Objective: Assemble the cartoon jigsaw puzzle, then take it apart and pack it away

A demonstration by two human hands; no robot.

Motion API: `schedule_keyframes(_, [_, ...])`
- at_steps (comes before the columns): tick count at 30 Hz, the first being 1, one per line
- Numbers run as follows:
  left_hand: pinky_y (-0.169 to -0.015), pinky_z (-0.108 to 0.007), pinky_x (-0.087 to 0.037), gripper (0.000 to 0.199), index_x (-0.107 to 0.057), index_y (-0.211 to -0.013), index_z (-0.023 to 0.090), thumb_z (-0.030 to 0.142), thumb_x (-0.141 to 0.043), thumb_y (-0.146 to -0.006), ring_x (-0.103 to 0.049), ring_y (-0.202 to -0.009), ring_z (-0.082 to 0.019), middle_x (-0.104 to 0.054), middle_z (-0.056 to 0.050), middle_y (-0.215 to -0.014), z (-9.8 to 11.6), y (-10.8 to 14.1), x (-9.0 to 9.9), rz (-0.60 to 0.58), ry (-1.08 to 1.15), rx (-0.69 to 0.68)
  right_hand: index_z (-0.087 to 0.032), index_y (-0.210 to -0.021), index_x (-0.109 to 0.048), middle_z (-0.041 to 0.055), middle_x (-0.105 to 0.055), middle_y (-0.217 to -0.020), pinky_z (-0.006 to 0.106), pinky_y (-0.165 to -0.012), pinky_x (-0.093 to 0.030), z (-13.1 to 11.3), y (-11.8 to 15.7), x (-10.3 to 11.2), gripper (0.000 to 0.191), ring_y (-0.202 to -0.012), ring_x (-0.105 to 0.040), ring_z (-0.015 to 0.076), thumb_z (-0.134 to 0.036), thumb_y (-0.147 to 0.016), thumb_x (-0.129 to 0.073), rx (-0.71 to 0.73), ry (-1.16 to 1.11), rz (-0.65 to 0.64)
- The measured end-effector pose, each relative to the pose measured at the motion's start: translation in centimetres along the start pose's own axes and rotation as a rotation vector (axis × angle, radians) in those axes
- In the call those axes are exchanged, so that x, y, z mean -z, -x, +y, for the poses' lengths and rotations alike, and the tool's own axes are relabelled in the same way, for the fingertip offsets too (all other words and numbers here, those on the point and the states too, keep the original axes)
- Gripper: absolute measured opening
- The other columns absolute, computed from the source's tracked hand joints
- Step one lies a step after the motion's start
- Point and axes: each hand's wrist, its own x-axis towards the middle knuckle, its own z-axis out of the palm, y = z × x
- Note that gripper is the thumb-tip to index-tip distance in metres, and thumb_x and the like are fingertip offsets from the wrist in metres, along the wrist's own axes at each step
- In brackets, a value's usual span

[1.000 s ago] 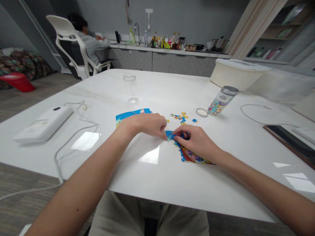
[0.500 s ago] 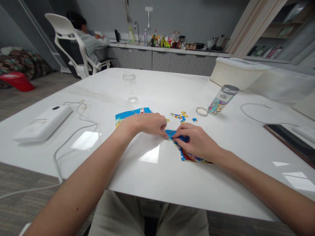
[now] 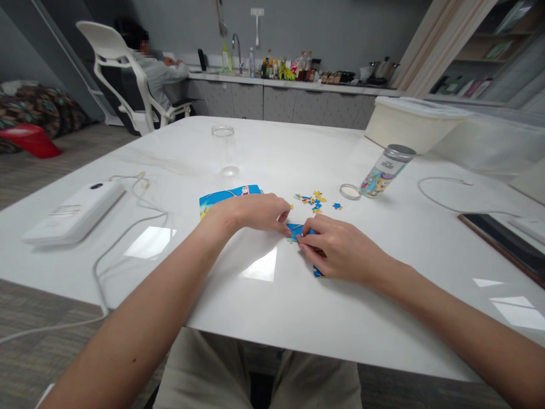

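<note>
On the glossy white table (image 3: 230,307), our right hand (image 3: 343,248) pinches the flat, partly joined blue jigsaw (image 3: 294,229); our left hand (image 3: 261,212) touches it, grip unclear; loose yellow-and-blue pieces (image 3: 317,200) remain.

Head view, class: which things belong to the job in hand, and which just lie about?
Belongs:
partly hidden blue jigsaw section
loose blue-and-yellow jigsaw pieces
flat blue printed sheet (probably)
cartoon-printed silver-lidded cylinder (probably)

Lying about:
white rectangular device
clear cylindrical jar
cream plastic box

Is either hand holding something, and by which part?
The left hand touches the blue puzzle section at its left edge, the right hand farther right; whether either grips it cannot be told.
</note>
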Motion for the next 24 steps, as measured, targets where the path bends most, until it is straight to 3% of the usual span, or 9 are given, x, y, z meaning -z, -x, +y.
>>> schedule_keyframes(6, [-0.07, -0.03, -0.041, 0.037, -0.064, -0.108, 0.027, 0.052, -0.053, -0.083, -0.061, -0.091, -0.023, -0.067, -0.006, -0.098, -0.18, 0.27, 0.22, 0.014, 0.015, -0.033, -0.014, -0.08, -0.07, 0.0093, -0.063, -0.082, 0.031, -0.062, -0.04, -0.01, 0.01, -0.04, 0.03, -0.072, -0.053, 0.0174, -0.017, -0.093, -0.043, 0.004, 0.028, 0.006])
schedule_keyframes(14, [-0.077, -0.031, -0.042, 0.035, -0.065, -0.11, 0.028, 0.049, -0.053, -0.084, -0.061, -0.094, -0.022, -0.067, -0.005, -0.104, -0.01, 0.32, 0.37, 0.005, 0.016, -0.046, -0.015, -0.085, -0.073, 0.009, -0.064, -0.083, 0.031, -0.06, -0.038, 0.06, 0.02, -0.03, 0.032, -0.072, -0.053, 0.0177, -0.017, -0.093, -0.042, 0.029, 0.064, 0.002])
schedule_keyframes(24, [-0.073, -0.031, -0.042, 0.034, -0.065, -0.109, 0.028, 0.048, -0.05, -0.086, -0.062, -0.09, -0.022, -0.068, -0.006, -0.097, -0.51, 0.01, 0.02, 0.04, -0.019, -0.085, -0.017, -0.087, -0.072, 0.0096, -0.065, -0.085, 0.032, -0.062, -0.042, 0.17, 0.02, 0.22, 0.029, -0.073, -0.056, 0.0182, -0.019, -0.092, -0.044, -0.032, -0.041, 0.025])
